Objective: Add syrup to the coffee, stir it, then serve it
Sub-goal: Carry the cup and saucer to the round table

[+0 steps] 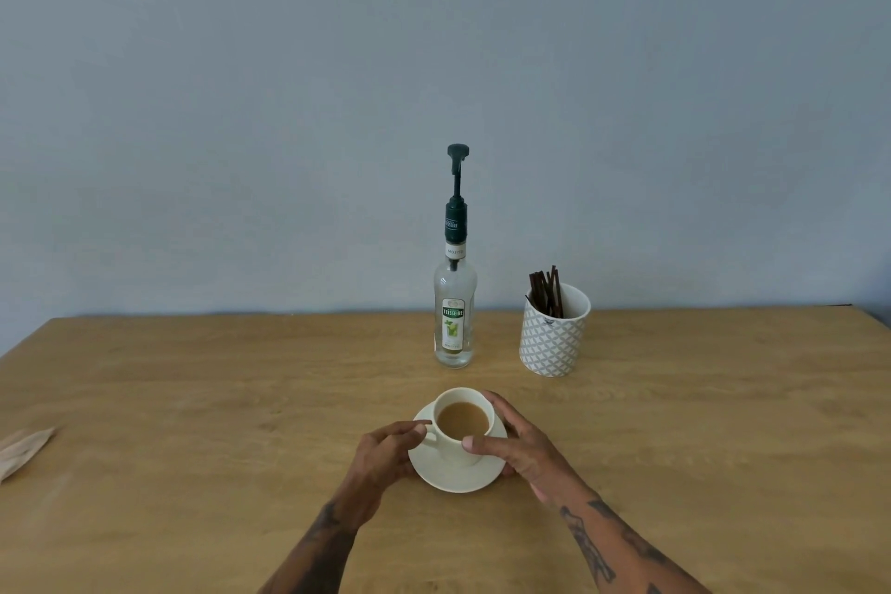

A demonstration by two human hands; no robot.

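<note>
— How are the hands placed?
— The cup (464, 424) is flanked by both. The left hand (385, 453) is curled at the handle side and the saucer (458, 473) rim; whether its grip is closed on anything cannot be told. The right hand (511, 441) is wrapped round the cup, thumb on the near wall.
— Room?
— Bare tabletop (193, 391) is seen left and right.
— Contents?
— Milky coffee is held in the cup; behind it stand the syrup bottle (454, 304) and a patterned pot (554, 333) of dark stirrers (547, 289).

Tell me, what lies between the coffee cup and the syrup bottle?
Nothing: the head view shows only bare table between the cup and the syrup bottle.
</note>
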